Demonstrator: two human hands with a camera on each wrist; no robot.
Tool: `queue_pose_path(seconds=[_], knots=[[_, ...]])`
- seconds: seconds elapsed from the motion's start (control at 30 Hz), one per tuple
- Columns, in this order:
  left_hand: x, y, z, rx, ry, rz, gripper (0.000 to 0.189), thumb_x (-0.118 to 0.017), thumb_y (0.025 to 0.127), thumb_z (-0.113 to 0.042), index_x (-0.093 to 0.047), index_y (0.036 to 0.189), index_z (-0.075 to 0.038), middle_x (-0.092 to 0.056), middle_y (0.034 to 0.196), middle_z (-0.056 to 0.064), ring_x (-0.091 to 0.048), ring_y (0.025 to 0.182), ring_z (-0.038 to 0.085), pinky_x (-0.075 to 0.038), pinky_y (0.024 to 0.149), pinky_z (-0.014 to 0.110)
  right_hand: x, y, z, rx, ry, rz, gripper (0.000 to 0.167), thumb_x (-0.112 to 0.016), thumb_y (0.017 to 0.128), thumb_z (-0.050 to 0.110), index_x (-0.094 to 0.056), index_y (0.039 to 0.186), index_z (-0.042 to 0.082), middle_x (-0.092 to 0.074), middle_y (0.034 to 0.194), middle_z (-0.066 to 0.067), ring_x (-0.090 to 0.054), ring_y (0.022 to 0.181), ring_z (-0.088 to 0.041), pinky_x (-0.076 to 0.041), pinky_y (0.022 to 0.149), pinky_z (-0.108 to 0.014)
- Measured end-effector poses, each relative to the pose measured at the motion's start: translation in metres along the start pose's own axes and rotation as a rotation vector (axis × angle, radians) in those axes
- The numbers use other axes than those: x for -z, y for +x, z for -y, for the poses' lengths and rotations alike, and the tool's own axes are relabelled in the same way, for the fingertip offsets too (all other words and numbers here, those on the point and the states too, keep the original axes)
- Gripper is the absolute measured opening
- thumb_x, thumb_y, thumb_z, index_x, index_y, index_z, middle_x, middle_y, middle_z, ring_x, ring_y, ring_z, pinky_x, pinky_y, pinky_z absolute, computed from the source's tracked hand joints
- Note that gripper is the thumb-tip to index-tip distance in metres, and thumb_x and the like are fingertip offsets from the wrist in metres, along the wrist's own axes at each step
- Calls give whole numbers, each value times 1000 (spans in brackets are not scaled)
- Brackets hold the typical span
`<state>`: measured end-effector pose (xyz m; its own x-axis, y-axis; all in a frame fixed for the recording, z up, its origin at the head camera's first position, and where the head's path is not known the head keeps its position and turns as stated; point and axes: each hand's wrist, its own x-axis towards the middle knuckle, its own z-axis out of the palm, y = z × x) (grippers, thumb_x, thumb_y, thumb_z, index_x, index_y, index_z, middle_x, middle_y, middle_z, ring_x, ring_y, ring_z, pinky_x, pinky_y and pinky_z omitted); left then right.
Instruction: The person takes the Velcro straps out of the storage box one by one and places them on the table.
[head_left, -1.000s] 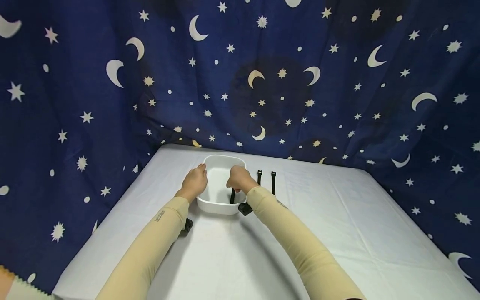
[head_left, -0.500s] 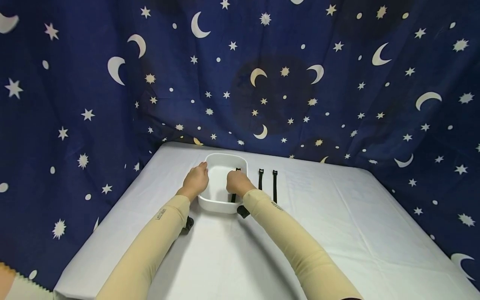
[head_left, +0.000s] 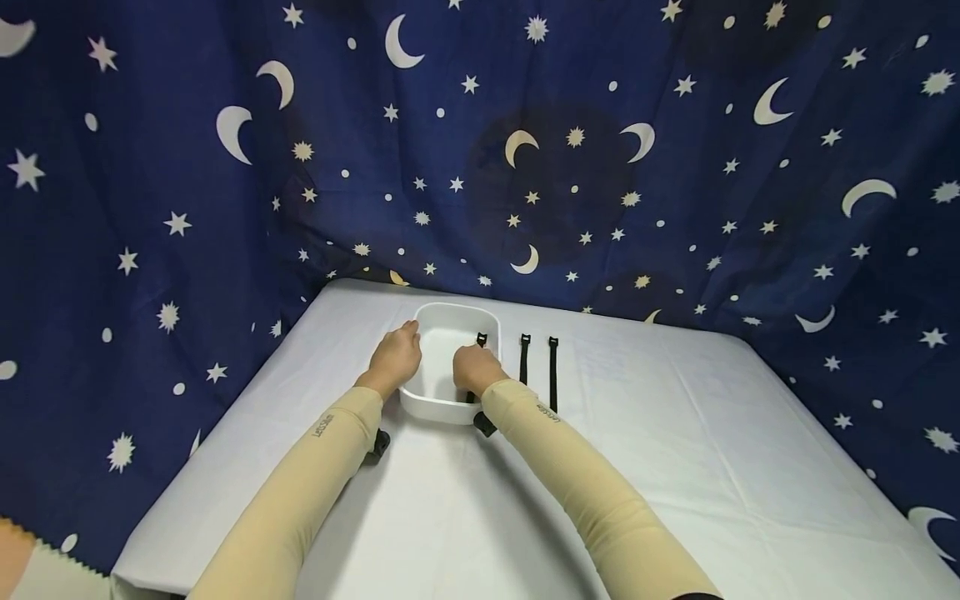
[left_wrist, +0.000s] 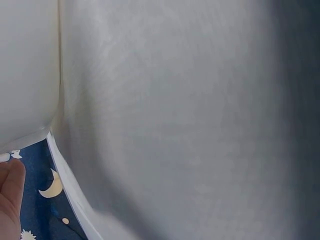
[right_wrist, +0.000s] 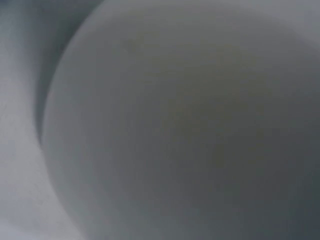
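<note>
Left arm: reaches forward from the near edge in a pale sleeve (head_left: 300, 483), angled inward.
Left hand: back upward at the left rim of the white bin (head_left: 438, 411), the left hand (head_left: 396, 358) touching it with fingers pointing away; the thumb is hidden, so whether it grips cannot be told.
Right arm: slants in from the near right, wrist above the bin's near right rim.
Right hand: the right hand (head_left: 476, 369) dips into the bin with knuckles up and fingers bent; the fingertips are hidden, so a hold cannot be confirmed.
Black strap: the black strap (head_left: 482, 340) lies inside the bin along its right side, passing under the right hand.
Table: two loose straps (head_left: 553, 375) lie right of the bin on the white cloth (head_left: 675, 433).
</note>
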<state>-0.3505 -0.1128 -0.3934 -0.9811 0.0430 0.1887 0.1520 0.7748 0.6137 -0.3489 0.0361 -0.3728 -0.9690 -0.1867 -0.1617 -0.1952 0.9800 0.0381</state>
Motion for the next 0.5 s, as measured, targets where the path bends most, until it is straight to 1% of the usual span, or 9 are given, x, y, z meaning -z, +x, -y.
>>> queue_pose_path(seconds=[0.23, 0.5], knots=[[1, 2, -3, -17, 24, -8, 46, -36, 108, -16, -41, 150, 3, -42, 156, 20, -44, 143, 37, -37, 121, 48, 3, 1, -2, 0, 58, 20, 13, -60, 95, 9, -71, 95, 3, -71, 95, -13, -62, 72, -23, -55, 62, -30], [0, -1, -2, 3, 19, 7, 47, -34, 109, -17, -39, 151, 2, -41, 157, 20, -42, 144, 37, -35, 121, 48, 3, -1, -2, 16, 107, 26, 11, -58, 93, 5, -69, 91, 3, -71, 99, -13, -60, 75, -23, -51, 63, -30]])
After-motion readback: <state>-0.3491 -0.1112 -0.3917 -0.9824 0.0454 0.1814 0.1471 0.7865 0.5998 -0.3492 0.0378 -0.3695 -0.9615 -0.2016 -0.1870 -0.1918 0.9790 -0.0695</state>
